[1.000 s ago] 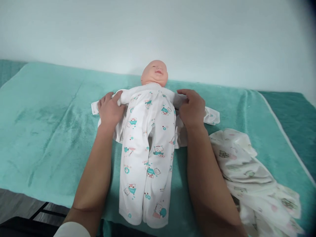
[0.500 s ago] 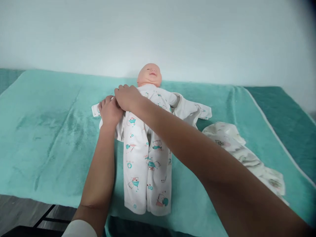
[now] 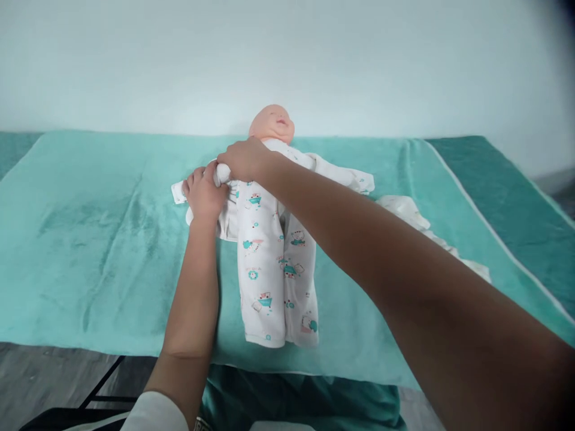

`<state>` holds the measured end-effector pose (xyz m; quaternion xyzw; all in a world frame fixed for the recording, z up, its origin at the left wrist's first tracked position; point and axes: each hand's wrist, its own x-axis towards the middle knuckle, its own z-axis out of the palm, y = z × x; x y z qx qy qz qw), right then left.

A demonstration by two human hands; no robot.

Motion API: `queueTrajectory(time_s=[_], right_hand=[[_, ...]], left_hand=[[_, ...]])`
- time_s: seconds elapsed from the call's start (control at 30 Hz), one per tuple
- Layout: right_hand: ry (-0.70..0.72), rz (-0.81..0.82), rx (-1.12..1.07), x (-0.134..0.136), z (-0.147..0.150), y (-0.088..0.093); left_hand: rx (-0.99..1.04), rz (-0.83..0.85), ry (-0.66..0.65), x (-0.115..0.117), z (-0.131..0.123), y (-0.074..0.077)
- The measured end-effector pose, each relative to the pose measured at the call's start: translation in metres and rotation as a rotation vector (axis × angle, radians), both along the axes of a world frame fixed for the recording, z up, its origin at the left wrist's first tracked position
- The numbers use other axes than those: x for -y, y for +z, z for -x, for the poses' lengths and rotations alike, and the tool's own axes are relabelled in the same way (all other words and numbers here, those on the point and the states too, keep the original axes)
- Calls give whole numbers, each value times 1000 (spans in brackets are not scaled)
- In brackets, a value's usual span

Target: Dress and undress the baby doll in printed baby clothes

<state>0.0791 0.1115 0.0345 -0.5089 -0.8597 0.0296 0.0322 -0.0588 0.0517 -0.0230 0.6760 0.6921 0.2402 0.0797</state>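
Observation:
A baby doll [image 3: 272,124] lies on its back in the middle of a teal towel [image 3: 90,239], dressed in a white printed romper [image 3: 274,263]. My left hand [image 3: 203,193] is closed on the romper cloth at the doll's left-side arm, where an empty sleeve [image 3: 178,191] pokes out. My right hand [image 3: 242,159] reaches across the doll's chest and is closed on the white cloth at that same shoulder, touching my left hand. The other sleeve [image 3: 348,176] lies spread to the right.
A second crumpled printed garment [image 3: 422,224] lies on the towel right of the doll, partly hidden by my right forearm. A darker teal cover [image 3: 507,197] shows at the right. The towel's near edge hangs over a dark frame above a grey floor [image 3: 40,377].
My right hand left the doll's right side and crossed over to the left shoulder, joining my left hand. The view has pulled back a little, so the doll looks smaller.

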Motion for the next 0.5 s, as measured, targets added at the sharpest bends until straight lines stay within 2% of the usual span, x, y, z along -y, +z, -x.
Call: queueTrajectory(time_s=[0.13,0.33,0.5], right_hand=[[7,-48,51,3,-22,11],[-73,-50,190,20,-47,37],[-103,-61,133,27,-53,47]], left_hand=[[18,12,-2,4,1,0],[-20,33,53,3,-2,-4],[-24,35,68,4,0,-6]])
